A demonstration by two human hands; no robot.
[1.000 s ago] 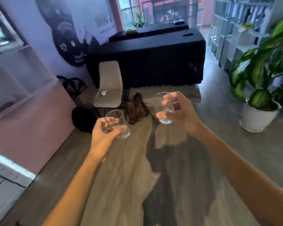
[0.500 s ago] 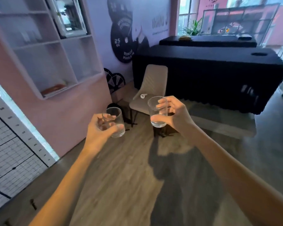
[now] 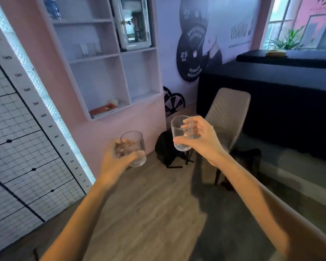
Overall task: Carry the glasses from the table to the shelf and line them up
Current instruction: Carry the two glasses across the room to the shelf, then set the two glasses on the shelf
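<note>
My left hand grips a clear empty glass, held upright at chest height over the floor. A second clear glass, slightly higher and to the right, is in my right hand. The white wall shelf with several open compartments is ahead and up to the left. A few faint clear glasses stand in a row on its upper middle shelf. Both hands are well below and in front of the shelf.
A beige chair stands just behind my right hand, with a black bag on the floor beside it. A long black-draped table fills the right. A height-chart panel lines the left wall. Books lie in the shelf's lower compartment.
The view has swung left, bringing the wall shelf closer and nearer the centre. Both hands keep their glasses in the same hold; the plant has left the view.
</note>
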